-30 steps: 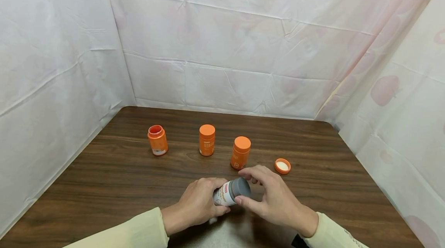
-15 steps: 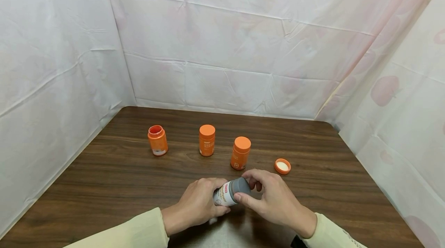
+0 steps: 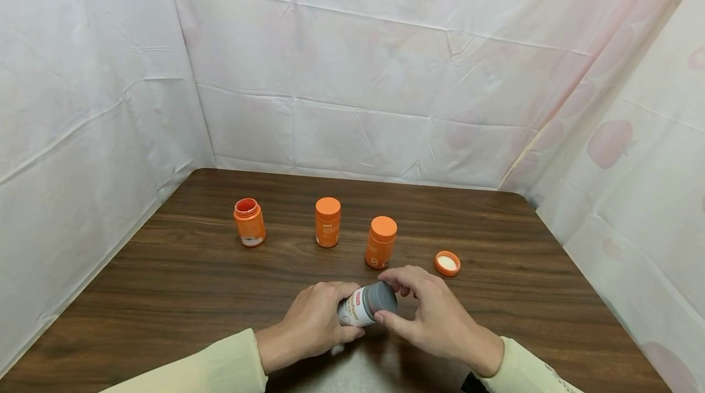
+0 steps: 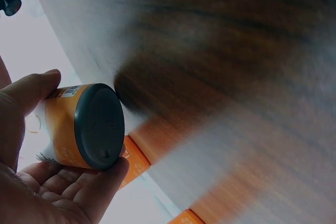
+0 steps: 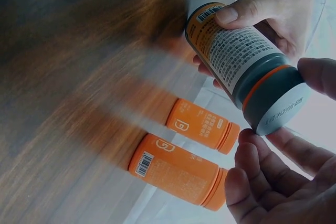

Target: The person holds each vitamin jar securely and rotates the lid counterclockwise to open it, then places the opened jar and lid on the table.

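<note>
My left hand grips a grey supplement bottle with a white and orange label, lying tilted low over the table. In the left wrist view the thumb and fingers wrap the body of the bottle, its dark base facing the camera. My right hand is at the grey screw cap, thumb on one side and fingertips on the other. Seen from the right wrist, the cap sits on the bottle above an orange ring, with thumb and fingertips at its edge.
Two capped orange bottles stand beyond the hands on the brown wooden table. An uncapped orange bottle is at the left. To the right, an orange cap lies with its white inside up. White sheeting surrounds the table.
The fingers of my right hand moved further round the cap, then swung back to about where they were a second ago. The left hand and bottle stayed in place.
</note>
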The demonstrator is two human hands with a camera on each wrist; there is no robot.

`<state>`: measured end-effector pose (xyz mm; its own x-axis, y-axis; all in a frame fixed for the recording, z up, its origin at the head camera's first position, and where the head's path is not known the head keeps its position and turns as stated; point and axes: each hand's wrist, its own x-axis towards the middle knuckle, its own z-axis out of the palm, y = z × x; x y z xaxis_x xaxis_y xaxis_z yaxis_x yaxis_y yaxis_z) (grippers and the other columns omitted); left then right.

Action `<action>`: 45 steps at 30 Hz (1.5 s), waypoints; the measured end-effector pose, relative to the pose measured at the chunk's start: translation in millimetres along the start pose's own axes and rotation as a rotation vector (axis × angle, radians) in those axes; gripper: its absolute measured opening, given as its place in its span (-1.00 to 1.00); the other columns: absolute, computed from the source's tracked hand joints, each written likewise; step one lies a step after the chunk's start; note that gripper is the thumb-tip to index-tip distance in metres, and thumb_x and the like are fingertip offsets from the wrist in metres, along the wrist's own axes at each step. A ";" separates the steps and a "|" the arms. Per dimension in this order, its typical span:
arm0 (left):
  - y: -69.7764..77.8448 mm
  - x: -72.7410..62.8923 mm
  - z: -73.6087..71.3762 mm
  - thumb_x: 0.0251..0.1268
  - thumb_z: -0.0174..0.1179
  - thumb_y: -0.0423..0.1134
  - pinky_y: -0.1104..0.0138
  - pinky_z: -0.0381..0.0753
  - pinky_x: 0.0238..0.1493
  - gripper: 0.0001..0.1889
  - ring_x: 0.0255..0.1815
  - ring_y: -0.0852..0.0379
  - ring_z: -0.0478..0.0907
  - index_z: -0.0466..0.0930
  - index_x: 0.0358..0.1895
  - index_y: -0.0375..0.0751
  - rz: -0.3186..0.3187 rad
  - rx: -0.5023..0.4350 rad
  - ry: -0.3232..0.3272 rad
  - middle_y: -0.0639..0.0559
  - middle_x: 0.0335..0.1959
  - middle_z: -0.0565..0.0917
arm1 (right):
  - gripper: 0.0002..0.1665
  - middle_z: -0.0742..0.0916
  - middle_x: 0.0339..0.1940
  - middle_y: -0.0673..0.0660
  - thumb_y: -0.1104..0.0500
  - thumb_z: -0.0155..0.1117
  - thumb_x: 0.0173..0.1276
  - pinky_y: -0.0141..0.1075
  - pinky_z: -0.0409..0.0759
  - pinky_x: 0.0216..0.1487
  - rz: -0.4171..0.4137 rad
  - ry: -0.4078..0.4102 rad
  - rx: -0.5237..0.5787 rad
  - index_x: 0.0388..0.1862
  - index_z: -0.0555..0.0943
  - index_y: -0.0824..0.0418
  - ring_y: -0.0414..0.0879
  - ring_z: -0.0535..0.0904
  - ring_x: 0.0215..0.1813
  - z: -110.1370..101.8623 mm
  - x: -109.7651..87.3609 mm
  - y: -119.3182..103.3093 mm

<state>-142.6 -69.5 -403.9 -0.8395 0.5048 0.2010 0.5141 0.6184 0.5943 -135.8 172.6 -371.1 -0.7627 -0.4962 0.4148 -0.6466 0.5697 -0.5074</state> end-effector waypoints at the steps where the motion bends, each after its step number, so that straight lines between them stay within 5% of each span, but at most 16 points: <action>1: -0.2 0.1 0.2 -0.03 0.64 -0.07 0.38 0.53 -0.32 -0.57 -0.35 0.41 0.53 0.69 -0.06 0.19 0.002 -0.001 0.000 0.36 -0.29 0.65 | -0.45 0.63 -0.21 -0.20 -0.04 0.64 0.16 -0.30 0.58 -0.14 -0.009 0.002 0.002 0.11 0.64 -0.03 -0.22 0.55 -0.18 -0.1 -0.1 0.3; 15: -0.2 1.3 -0.4 -0.03 0.64 -0.08 0.38 0.53 -0.33 -0.60 -0.37 0.40 0.53 0.68 -0.10 0.19 0.014 0.008 0.015 0.36 -0.31 0.64 | -0.25 0.64 0.09 -0.15 0.28 0.65 0.05 -0.23 0.66 0.02 -0.147 -0.004 0.070 0.23 0.58 -0.05 -0.20 0.58 0.06 -3.4 1.7 -1.2; 30: -1.4 0.4 0.8 -0.02 0.63 -0.06 0.36 0.54 -0.30 -0.56 -0.33 0.39 0.54 0.68 -0.04 0.18 0.003 0.003 0.000 0.34 -0.26 0.66 | -0.13 0.62 0.17 -0.04 0.46 0.59 -0.14 -0.21 0.56 0.13 -0.248 -0.011 0.014 0.22 0.60 -0.01 -0.14 0.51 0.18 -3.2 2.8 2.5; 38: -1.4 -0.5 0.8 -0.04 0.64 -0.07 0.37 0.53 -0.30 -0.56 -0.33 0.40 0.53 0.68 -0.05 0.17 0.006 0.004 0.010 0.34 -0.26 0.66 | -0.24 0.60 0.18 -0.02 0.19 0.64 0.13 -0.20 0.61 0.11 -0.196 0.006 0.060 0.31 0.53 -0.01 -0.12 0.53 0.17 -3.1 2.1 -1.8; 45: -2.3 -0.4 1.9 -0.04 0.64 -0.07 0.38 0.52 -0.33 -0.56 -0.36 0.41 0.52 0.68 -0.06 0.16 0.008 0.010 0.015 0.35 -0.29 0.65 | -0.42 0.66 -0.09 -0.19 -0.14 0.57 0.23 -0.25 0.62 -0.11 -0.060 0.066 0.012 0.17 0.61 -0.04 -0.22 0.59 -0.10 0.2 0.5 -2.5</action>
<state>-143.1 -69.9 -406.9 -0.8380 0.5004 0.2176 0.5224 0.6203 0.5851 -134.6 170.8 -369.8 -0.7223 -0.4846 0.4935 -0.6911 0.5320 -0.4892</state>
